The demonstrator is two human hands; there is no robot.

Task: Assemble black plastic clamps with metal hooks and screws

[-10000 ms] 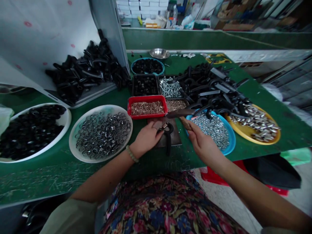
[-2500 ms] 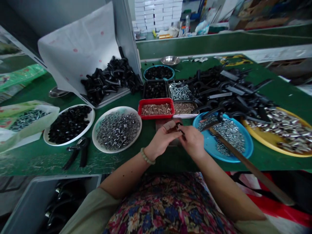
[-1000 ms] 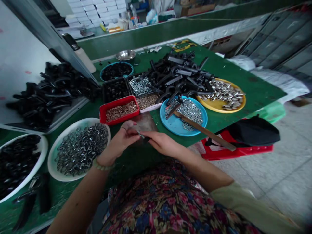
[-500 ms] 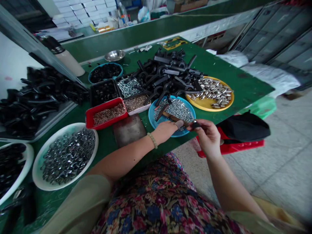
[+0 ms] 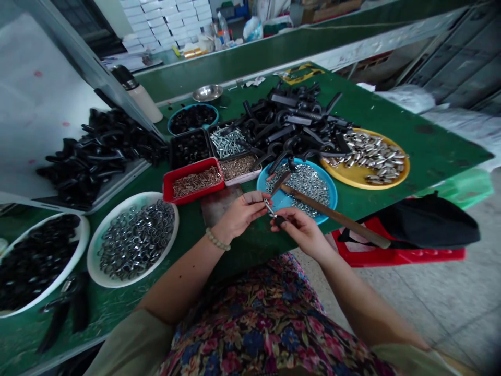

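In front of my body, both hands meet over the table edge. My right hand (image 5: 299, 230) is closed, pinching a small black knob (image 5: 279, 220) with a shiny metal bolt (image 5: 269, 208) sticking out of it. The fingertips of my left hand (image 5: 245, 213) are closed round the bolt's free end, where a small metal nut seems to sit. Just beyond lies a hammer (image 5: 332, 213) across the blue plate (image 5: 334, 194) of small nuts, its wooden handle reaching out past the table edge. A flat metal block (image 5: 213, 203) is partly hidden behind my left hand.
Around the work spot stand a red tray (image 5: 169, 187) of copper-coloured pins, a yellow plate (image 5: 348, 180) of metal sleeves and a white bowl (image 5: 94, 261) of metal rings. Black clamp-like parts (image 5: 289, 125) are heaped behind. Pliers (image 5: 74, 303) lie at left; a red crate (image 5: 415, 257) is at right.
My left hand has left the hammer and the blue plate, drawing back to the bolt's end. My right hand has brought the knob left and nearer my body. The view has shifted.
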